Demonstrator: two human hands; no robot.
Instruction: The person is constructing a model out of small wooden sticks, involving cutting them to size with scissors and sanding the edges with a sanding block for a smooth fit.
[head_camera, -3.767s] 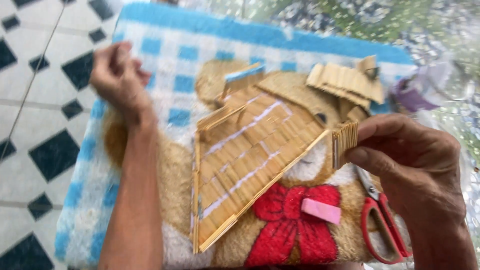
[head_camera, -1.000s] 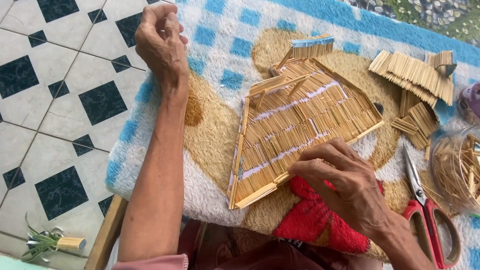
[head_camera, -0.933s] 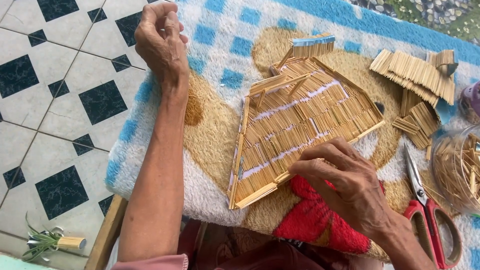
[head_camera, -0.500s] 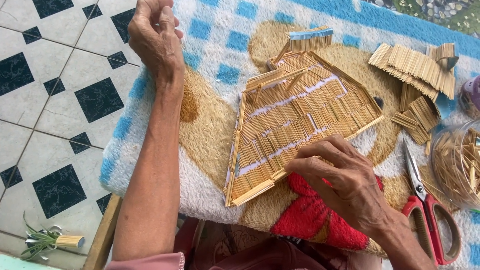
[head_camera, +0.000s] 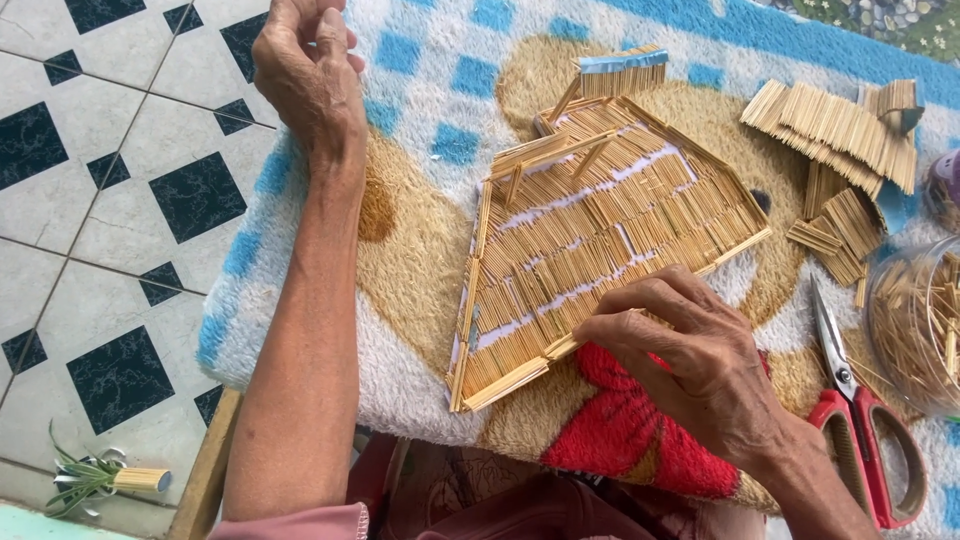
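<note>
Right hand: the right hand (head_camera: 700, 370) lies nearest, fingers curled loosely and fingertips pressing the lower edge of the stick panel (head_camera: 600, 240); it grips nothing that I can see. It has hardly shifted since a second ago.
Stick panel: one fan-shaped roof piece of small wooden sticks, flat on the blanket (head_camera: 420, 260) in the middle of the view, now tilted a little more toward the left than before.
Scissors: one pair of red-handled scissors (head_camera: 860, 420), just right of the right hand, handles partly cut off by the bottom edge.
Jar: one clear jar (head_camera: 915, 320) of loose sticks at the right edge, only partly in frame.
Stick bundles: perhaps three or four small glued bundles (head_camera: 835, 125) beyond the panel; they overlap, so the count is unsure.
Left hand: the left hand (head_camera: 305, 65) is raised at the far left corner of the blanket, fingers pinched together; whether it holds anything is hidden, and its top is cut off. It has moved slightly up the frame.
Floor: black-and-white tiles (head_camera: 120, 200) left of the blanket.
</note>
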